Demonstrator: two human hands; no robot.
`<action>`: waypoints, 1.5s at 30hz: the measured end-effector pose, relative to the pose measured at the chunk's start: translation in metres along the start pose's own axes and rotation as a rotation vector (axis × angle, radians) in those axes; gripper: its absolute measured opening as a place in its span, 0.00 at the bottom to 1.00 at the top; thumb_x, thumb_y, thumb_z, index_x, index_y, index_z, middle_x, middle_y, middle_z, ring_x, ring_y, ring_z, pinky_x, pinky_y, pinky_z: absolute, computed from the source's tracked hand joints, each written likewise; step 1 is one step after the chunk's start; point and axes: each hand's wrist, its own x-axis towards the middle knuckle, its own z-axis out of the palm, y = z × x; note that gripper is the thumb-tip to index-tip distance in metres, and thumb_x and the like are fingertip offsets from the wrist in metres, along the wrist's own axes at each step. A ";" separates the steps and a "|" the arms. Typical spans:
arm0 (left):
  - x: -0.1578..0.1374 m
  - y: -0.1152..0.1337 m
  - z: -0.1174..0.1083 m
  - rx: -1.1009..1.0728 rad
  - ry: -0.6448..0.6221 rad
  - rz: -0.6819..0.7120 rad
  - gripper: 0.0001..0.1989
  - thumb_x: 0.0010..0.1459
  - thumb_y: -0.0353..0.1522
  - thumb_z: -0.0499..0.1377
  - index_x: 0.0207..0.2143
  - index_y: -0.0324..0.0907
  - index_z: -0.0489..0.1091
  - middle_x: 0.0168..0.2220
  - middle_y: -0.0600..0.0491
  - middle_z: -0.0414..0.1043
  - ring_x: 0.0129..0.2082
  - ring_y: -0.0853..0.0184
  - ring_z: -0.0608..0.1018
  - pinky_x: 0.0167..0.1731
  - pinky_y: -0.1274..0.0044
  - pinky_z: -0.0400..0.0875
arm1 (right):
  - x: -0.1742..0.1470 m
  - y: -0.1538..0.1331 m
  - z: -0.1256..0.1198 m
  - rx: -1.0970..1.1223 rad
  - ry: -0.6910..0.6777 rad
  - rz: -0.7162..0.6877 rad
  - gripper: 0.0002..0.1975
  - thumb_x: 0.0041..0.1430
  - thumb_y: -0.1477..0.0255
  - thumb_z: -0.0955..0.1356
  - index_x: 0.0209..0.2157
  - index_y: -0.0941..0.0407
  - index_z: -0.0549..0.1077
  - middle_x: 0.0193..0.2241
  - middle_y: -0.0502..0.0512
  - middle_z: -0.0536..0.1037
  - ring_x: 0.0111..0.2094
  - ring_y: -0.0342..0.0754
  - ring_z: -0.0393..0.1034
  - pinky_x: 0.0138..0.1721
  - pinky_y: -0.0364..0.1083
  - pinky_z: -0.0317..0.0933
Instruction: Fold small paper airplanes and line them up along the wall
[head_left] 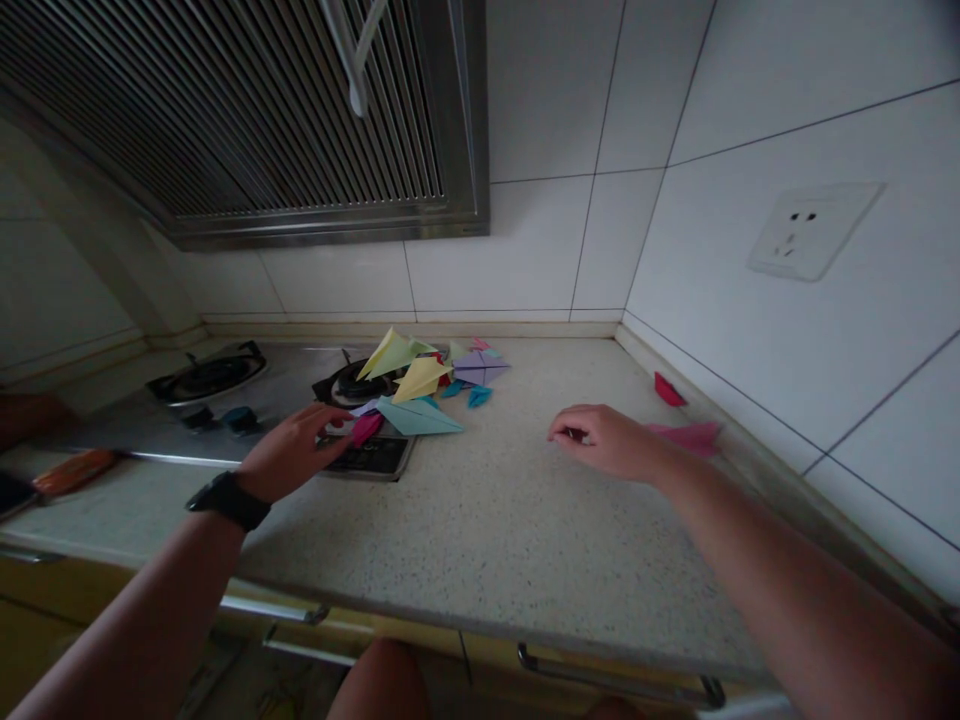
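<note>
One folded paper (367,430) (vivid magenta) sits by the left fingers (336,413).

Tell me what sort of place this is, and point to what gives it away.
A kitchen, probably a home one: a two-burner gas stove sits in the speckled countertop, with a slatted range hood above.

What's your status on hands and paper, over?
Left hand at magenta paper, grip unclear. Right hand curled over counter. Folded paper pile partly covers burner. Right arm partly hides pink paper.
</note>
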 end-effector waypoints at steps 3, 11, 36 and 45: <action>0.003 0.006 -0.001 -0.007 -0.001 0.012 0.25 0.56 0.50 0.54 0.48 0.43 0.70 0.44 0.47 0.73 0.38 0.61 0.74 0.41 0.72 0.68 | -0.001 0.003 -0.002 0.003 0.026 -0.014 0.09 0.58 0.73 0.64 0.36 0.55 0.76 0.31 0.53 0.77 0.31 0.45 0.69 0.34 0.44 0.59; 0.007 -0.001 0.003 0.132 -0.020 -0.005 0.20 0.62 0.45 0.48 0.44 0.45 0.73 0.43 0.48 0.75 0.43 0.58 0.74 0.46 0.69 0.66 | -0.002 0.005 -0.004 -0.018 0.007 0.017 0.10 0.58 0.72 0.64 0.37 0.55 0.77 0.32 0.54 0.78 0.32 0.45 0.69 0.35 0.44 0.60; 0.120 0.192 0.049 -0.778 0.220 0.172 0.11 0.61 0.36 0.53 0.37 0.40 0.71 0.32 0.51 0.71 0.30 0.70 0.72 0.28 0.78 0.67 | -0.002 0.006 0.004 0.324 0.189 0.076 0.15 0.61 0.66 0.64 0.48 0.55 0.67 0.34 0.53 0.74 0.32 0.44 0.67 0.34 0.43 0.61; 0.111 0.189 0.102 -1.054 -0.083 0.061 0.12 0.60 0.39 0.54 0.36 0.39 0.69 0.27 0.56 0.64 0.23 0.74 0.67 0.17 0.83 0.66 | 0.006 0.008 0.015 0.331 0.213 0.100 0.12 0.61 0.64 0.65 0.45 0.54 0.68 0.35 0.52 0.73 0.32 0.44 0.66 0.34 0.43 0.59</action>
